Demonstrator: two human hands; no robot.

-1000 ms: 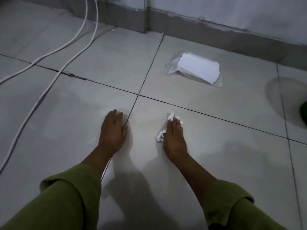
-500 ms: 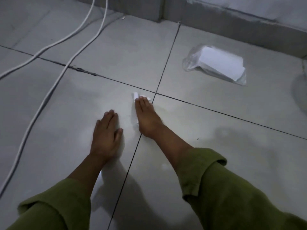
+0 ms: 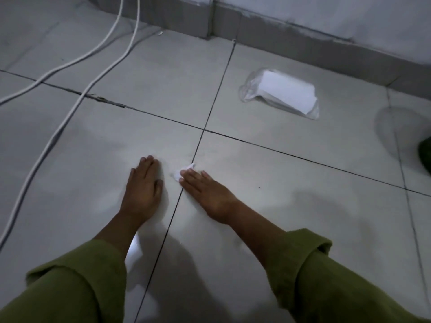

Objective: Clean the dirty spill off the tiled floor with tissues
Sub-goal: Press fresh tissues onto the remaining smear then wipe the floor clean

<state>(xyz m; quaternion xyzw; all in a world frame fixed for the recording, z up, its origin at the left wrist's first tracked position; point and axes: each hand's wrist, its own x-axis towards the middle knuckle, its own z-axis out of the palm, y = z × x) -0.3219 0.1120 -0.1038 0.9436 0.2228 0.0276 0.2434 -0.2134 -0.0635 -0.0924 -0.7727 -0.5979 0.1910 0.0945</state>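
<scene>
Floor tiles (image 3: 303, 206) are stretching pale grey to the wall, two white cables (image 3: 77, 94) trailing across them. Beyond, a plastic-wrapped tissue pack (image 3: 282, 93) is lying near the wall. Left hand (image 3: 143, 192) is resting flat, fingers extended, holding nothing. Right hand (image 3: 205, 192) is pressing a crumpled tissue (image 3: 183, 172) under outstretched fingers (image 3: 189, 179), beside the grout line.

Two hands lie flat on the tiled floor (image 3: 303, 173): the left hand (image 3: 143, 186) and the right hand (image 3: 206, 194). One crumpled tissue (image 3: 183, 172) peeks from under the right fingertips. One plastic pack of tissues (image 3: 283, 93) sits at two o'clock. Two white cables (image 3: 70, 66) run at ten o'clock.
</scene>
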